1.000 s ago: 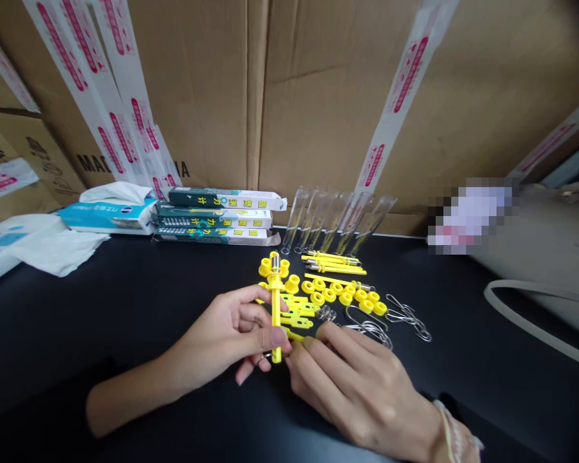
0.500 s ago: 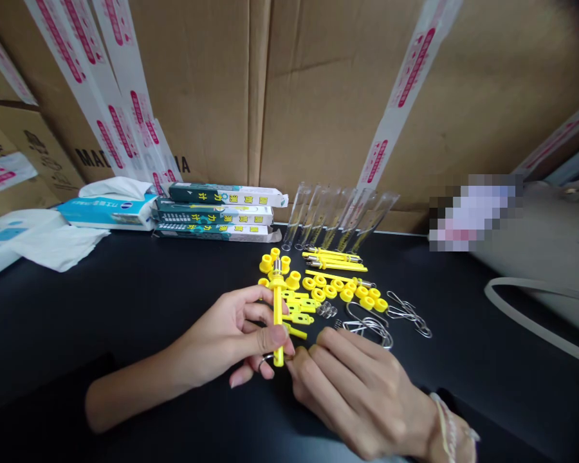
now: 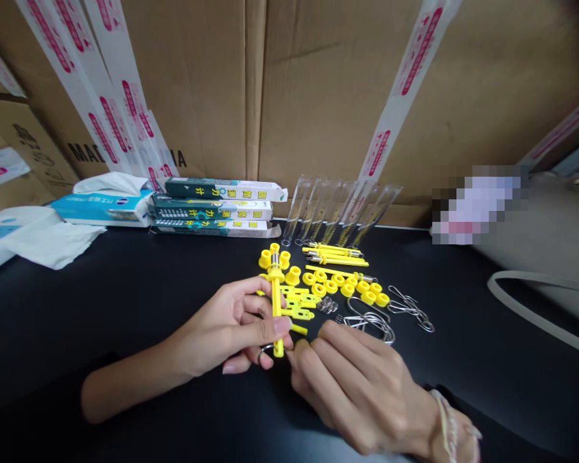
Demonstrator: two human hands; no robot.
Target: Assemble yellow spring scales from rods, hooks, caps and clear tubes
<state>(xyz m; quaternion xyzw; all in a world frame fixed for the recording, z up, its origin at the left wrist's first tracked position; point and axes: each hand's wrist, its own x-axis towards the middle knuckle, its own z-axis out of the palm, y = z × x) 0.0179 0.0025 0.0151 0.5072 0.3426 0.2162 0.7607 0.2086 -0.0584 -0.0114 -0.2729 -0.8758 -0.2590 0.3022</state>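
Observation:
Upright in my left hand [image 3: 241, 328] is a yellow plastic rod [image 3: 276, 302] with a collar and a metal spring at its top, pinched between thumb and fingers. A curved metal wire hook [image 3: 265, 351] shows at the rod's lower end, against my left fingers. My right hand [image 3: 352, 389] is closed beside that end, its fingertips pressed together at the wire; what they grip is mostly hidden by the knuckles. Just beyond the hands lie yellow flat pieces with holes [image 3: 302, 302], small coil springs [image 3: 327, 305] and a pile of metal hooks [image 3: 369, 325].
Yellow collars [image 3: 293, 276], yellow rings [image 3: 338, 280] and rods with springs [image 3: 338, 254] lie farther back. Clear tubes [image 3: 330, 212] stand leaning behind them. Stacked printed boxes [image 3: 217, 209] and a tissue pack [image 3: 103, 209] are at back left. A large cardboard box [image 3: 313, 96] backs the black table.
The view has shifted slightly. Both hands keep nearly the same pose, with the rod still in my left hand and my right fingers still at its lower end.

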